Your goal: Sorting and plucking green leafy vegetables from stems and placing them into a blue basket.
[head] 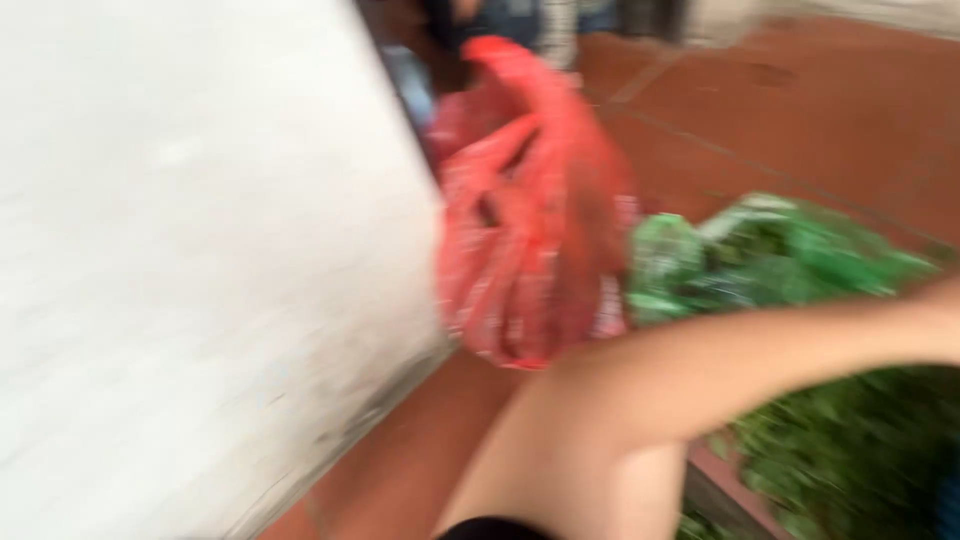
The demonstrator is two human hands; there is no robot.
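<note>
Although the frame is heavily motion-blurred, the main items read clearly enough. A bare arm (640, 400) crosses the lower right, bent at the elbow, forearm running off the right edge; no hand is in view on either side, so whether anything is gripped or let go cannot be told.

Nearest the arm: a red plastic bag (530, 210), crumpled, sitting on the red tiled floor (800, 110) against the foot of a white wall (190, 260). Contents not readable; handles or folds stand up at the top. Just beside it on the right, a green plastic bag (760, 260), touching or nearly touching the red one, seemingly holding leafy greens. More loose leafy greens (850, 450) lie below the forearm, lower right, apparently heaped over a dark edge.

Risks, as judged: the arm sweeps close over the greens and could knock leaves to the floor; thin plastic could tear or tip if snagged by the elbow. Fast head movement makes placement uncertain.

Dark, blurred shapes at top centre cannot be identified.
</note>
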